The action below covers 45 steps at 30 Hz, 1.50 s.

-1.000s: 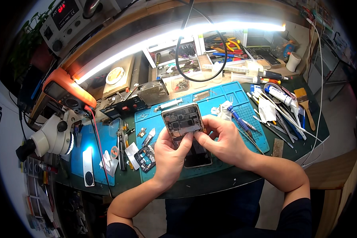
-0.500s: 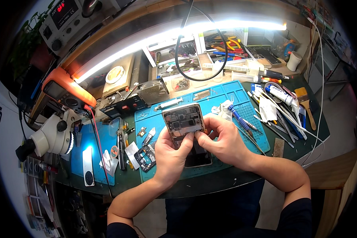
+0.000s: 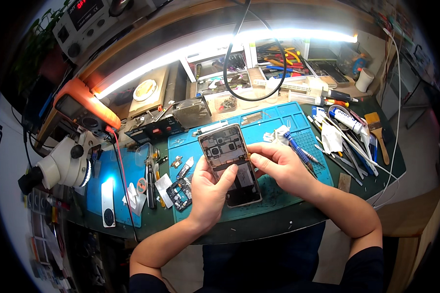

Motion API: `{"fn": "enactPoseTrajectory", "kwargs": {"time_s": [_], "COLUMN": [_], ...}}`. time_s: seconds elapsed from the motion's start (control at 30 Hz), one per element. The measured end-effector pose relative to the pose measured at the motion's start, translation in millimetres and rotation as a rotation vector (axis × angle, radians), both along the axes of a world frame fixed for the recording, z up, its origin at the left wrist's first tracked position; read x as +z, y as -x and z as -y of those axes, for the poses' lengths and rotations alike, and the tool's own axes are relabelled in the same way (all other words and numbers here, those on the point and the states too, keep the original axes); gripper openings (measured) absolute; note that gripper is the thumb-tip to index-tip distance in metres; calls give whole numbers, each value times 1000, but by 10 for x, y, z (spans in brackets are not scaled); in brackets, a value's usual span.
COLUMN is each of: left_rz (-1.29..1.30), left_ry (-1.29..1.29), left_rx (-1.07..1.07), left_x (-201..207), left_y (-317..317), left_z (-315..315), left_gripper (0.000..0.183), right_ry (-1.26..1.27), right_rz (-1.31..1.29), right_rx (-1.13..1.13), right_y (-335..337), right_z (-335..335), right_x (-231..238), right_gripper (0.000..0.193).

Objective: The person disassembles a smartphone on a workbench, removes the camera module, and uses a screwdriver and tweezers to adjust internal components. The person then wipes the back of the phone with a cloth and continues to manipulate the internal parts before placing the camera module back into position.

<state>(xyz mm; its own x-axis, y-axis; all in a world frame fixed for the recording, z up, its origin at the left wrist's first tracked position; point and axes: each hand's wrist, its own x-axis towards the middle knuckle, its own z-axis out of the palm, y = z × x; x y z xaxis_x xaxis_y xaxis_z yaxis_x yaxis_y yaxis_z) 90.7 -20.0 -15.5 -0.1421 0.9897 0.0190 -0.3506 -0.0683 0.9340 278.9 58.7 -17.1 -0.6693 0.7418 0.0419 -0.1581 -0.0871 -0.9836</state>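
An opened smartphone point(image 3: 225, 146) with its inner boards, camera modules and dark battery area exposed is held tilted above the blue work mat point(image 3: 288, 195). My left hand point(image 3: 205, 193) grips its left side, the thumb lying across the front near the middle. At the right edge, my right hand point(image 3: 288, 171) pinches the frame with thumb and fingers; some of those fingers are hidden behind the phone. Left of the phone lies a black inner phone frame point(image 3: 180, 194) beside small loose parts. A blue screwdriver point(image 3: 298, 148) rests right of my right hand, near crumpled white tissue point(image 3: 276, 135).
An orange multimeter point(image 3: 85, 107) and a white microscope point(image 3: 66, 163) stand at the left. Tweezers, tubes and a brush point(image 3: 376, 132) crowd the right side. Tool trays point(image 3: 278, 58) sit at the back under a bright light bar, with a black cable loop point(image 3: 226, 73) hanging before them.
My right thumb and fingers have moved from the phone's middle to its right edge, uncovering the lower interior. The phone is turned slightly, showing more of its length.
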Motion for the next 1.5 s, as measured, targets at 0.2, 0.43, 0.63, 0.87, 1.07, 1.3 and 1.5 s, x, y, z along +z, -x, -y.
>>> {"fn": "enactPoseTrajectory", "kwargs": {"time_s": [0.2, 0.43, 0.63, 0.87, 1.07, 1.3, 1.5], "left_rz": [-7, -43, -46, -65, -75, -95, -143], "left_ry": [-9, -28, -64, -95, -105, -136, -134], "left_rx": [-20, -31, -35, -19, -17, -1, 11], "left_x": [1, 6, -28, -44, -54, -44, -20], "left_y": [30, 35, 31, 19, 15, -13, -25], "left_z": [19, 39, 49, 61, 59, 81, 99], "left_gripper": [42, 41, 39, 39, 38, 37, 37], "right_ry": [44, -77, -114, -115, -103, -68, -49], "right_rz": [20, 41, 61, 94, 92, 72, 53], "right_rx": [60, -22, -87, -101, -132, -133, -123], "right_y": [2, 42, 57, 71, 82, 84, 86], "right_z": [-44, -1, 19, 61, 77, 84, 85], "right_x": [45, 3, -26, 26, 33, 45, 38], "right_gripper": [39, 31, 29, 30, 29, 28, 27]}}
